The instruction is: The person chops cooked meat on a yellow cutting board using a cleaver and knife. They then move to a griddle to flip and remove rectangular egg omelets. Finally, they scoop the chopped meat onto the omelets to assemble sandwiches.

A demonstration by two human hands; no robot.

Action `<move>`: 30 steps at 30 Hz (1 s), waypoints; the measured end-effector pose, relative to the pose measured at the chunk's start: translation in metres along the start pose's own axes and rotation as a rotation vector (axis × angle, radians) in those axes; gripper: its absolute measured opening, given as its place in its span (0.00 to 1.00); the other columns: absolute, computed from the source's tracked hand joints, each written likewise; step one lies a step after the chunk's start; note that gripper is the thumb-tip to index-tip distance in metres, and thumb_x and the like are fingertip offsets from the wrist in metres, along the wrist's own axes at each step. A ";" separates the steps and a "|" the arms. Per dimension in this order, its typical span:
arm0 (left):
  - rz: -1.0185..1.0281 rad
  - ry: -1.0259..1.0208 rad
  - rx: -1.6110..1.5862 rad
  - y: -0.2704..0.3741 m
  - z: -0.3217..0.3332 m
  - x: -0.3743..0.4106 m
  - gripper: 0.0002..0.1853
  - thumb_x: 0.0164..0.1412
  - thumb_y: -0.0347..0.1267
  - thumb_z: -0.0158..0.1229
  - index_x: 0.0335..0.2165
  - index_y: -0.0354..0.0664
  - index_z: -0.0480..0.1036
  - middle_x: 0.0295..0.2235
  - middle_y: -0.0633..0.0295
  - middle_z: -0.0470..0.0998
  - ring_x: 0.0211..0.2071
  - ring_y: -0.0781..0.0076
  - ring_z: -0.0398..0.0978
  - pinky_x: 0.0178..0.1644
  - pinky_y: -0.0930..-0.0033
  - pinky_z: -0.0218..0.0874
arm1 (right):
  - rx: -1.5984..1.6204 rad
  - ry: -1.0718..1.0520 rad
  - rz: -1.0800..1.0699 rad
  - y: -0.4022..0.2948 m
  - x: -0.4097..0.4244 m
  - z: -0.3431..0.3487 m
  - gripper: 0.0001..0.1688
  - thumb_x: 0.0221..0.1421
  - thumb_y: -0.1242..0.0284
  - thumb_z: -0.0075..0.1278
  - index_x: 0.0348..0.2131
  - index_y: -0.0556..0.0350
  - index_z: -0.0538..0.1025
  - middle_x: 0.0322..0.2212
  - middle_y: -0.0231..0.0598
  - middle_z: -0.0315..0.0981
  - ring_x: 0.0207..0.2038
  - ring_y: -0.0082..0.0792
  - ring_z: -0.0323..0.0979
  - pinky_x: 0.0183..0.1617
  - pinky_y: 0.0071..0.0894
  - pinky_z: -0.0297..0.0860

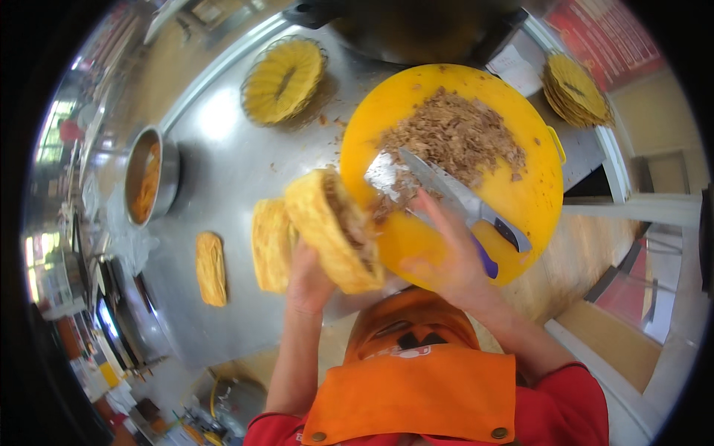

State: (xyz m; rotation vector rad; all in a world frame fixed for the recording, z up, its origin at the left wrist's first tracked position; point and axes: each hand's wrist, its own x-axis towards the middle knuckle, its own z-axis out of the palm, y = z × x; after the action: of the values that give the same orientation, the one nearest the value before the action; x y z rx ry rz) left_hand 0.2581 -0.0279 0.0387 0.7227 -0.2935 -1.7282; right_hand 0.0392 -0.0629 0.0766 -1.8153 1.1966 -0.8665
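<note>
My left hand (309,279) grips a stuffed flatbread (321,228), whose cut side shows chopped brown meat. Against its left side is another golden flatbread (270,245); whether it is also held cannot be told. My right hand (454,256), blurred by motion, is over the lower part of a round yellow cutting board (519,212) with thumb and fingers apart. A broad-bladed knife (457,192) with a dark handle lies across the board beside it. Partly hidden behind that hand is a purple handle (486,257). Chopped meat (452,128) is heaped on the board's far half.
A single flatbread (210,268) lies on the steel table (223,178) at left. Beyond it stands a steel pot (167,173) with orange-brown food. One yellow woven basket (287,81) is at the back, stacked baskets (577,92) at right. A large dark pan (413,28) borders the board.
</note>
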 end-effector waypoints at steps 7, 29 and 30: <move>0.010 0.234 0.262 0.006 -0.001 -0.038 0.31 0.51 0.25 0.54 0.54 0.42 0.53 0.47 0.61 0.66 0.46 0.73 0.66 0.50 0.70 0.57 | 0.780 -0.398 0.592 -0.027 0.035 0.054 0.35 0.43 0.76 0.54 0.50 0.65 0.57 0.39 0.42 0.67 0.40 0.27 0.67 0.42 0.24 0.65; 0.824 1.119 0.934 0.394 -0.369 -0.124 0.28 0.49 0.31 0.53 0.50 0.40 0.58 0.46 0.52 0.64 0.48 0.55 0.61 0.48 0.60 0.57 | 0.765 -0.693 0.678 -0.212 0.087 0.328 0.32 0.44 0.78 0.51 0.49 0.62 0.58 0.44 0.41 0.63 0.47 0.31 0.63 0.51 0.28 0.60; 0.983 1.075 1.313 0.404 -0.387 -0.117 0.29 0.46 0.29 0.54 0.50 0.42 0.59 0.47 0.52 0.63 0.50 0.54 0.60 0.50 0.59 0.55 | 0.753 -0.737 0.667 -0.220 0.090 0.338 0.32 0.44 0.78 0.51 0.49 0.62 0.58 0.45 0.40 0.63 0.48 0.31 0.62 0.51 0.29 0.60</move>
State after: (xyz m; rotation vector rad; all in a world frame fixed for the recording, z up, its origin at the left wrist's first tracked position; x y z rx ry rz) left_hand 0.8244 0.0332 -0.0041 1.8750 -0.8285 0.1005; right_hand 0.4462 -0.0123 0.1239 -0.8736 0.7420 -0.1575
